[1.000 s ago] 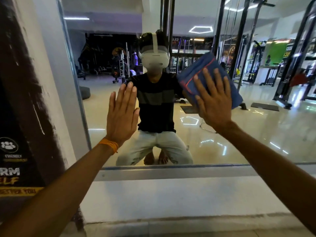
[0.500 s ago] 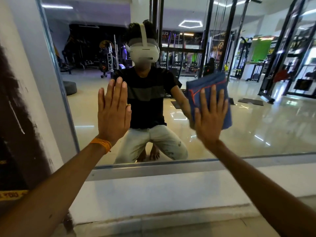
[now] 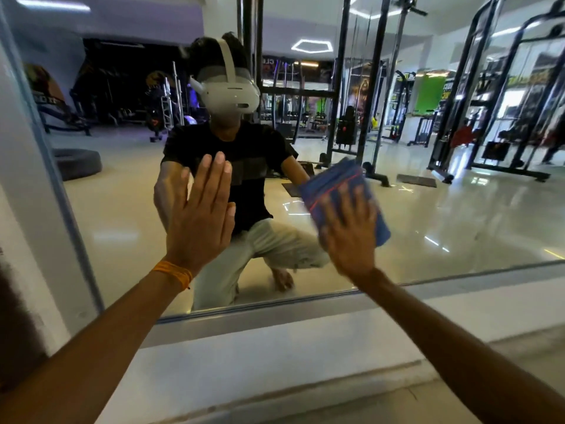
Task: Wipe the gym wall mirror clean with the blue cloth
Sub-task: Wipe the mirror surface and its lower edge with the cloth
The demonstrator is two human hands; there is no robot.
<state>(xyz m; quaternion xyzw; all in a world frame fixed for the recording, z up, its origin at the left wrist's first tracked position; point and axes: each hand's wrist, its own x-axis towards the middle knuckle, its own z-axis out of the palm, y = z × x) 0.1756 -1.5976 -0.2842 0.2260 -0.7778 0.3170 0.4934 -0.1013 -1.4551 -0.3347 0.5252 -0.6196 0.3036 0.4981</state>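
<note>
Head view: the wall mirror [image 3: 458,209] fills most of the frame, w/ its metal bottom edge [image 3: 275,315] running across at a slight tilt above a white wall ledge [image 3: 275,362]. The blue cloth [image 3: 333,175] lies folded flat on the glass, right of centre and low on the mirror, w/ a red stitched line along one side. The right hand [image 3: 348,234] presses it against the mirror from the lower side. Its fingers [image 3: 365,206] are straight and spread over the cloth, not curled round it, so the cloth is pinned by the palm and finger pads (this hand and the cloth are both blurred). The right forearm comes up from the bottom-right corner. The left hand [image 3: 200,215] is flat on the glass left of the cloth and well apart from it. It has fingers straight and close together, pointing up, thumb alongside, grasping nothing. An orange wristband [image 3: 172,272] sits at that wrist, and the left forearm rises from the bottom-left corner. Reflected in the glass: a crouching person in a black tee and light trousers wearing a white headset [image 3: 229,93], plus gym racks [image 3: 504,102] and a glossy floor [image 3: 458,228] behind.
</note>
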